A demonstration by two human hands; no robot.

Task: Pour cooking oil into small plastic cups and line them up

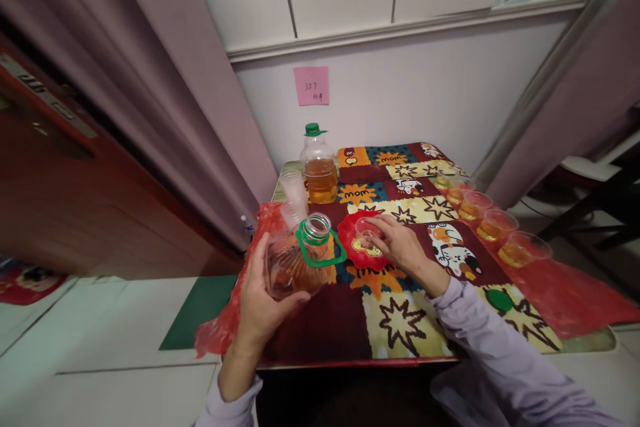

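My left hand [265, 293] is wrapped round a clear plastic jug [287, 267] with a green handle ring [323, 253] at its neck. The jug's mouth is uncapped, and some amber liquid shows low inside. My right hand [395, 240] grips a clear plastic cup [367, 227] by its side, over a red scalloped plate [357, 260] with a gold pattern. A green cap [499, 300] lies on the patterned mat near my right forearm. Behind the jug in my hand lies a stack of clear plastic cups [294, 190].
A second jug [321, 177], green-capped and partly filled with amber liquid, stands at the back left. Several cups of yellow liquid [517, 250] line the table's right edge. Red plastic film [580, 297] hangs over the sides. A pink note [313, 85] is on the wall.
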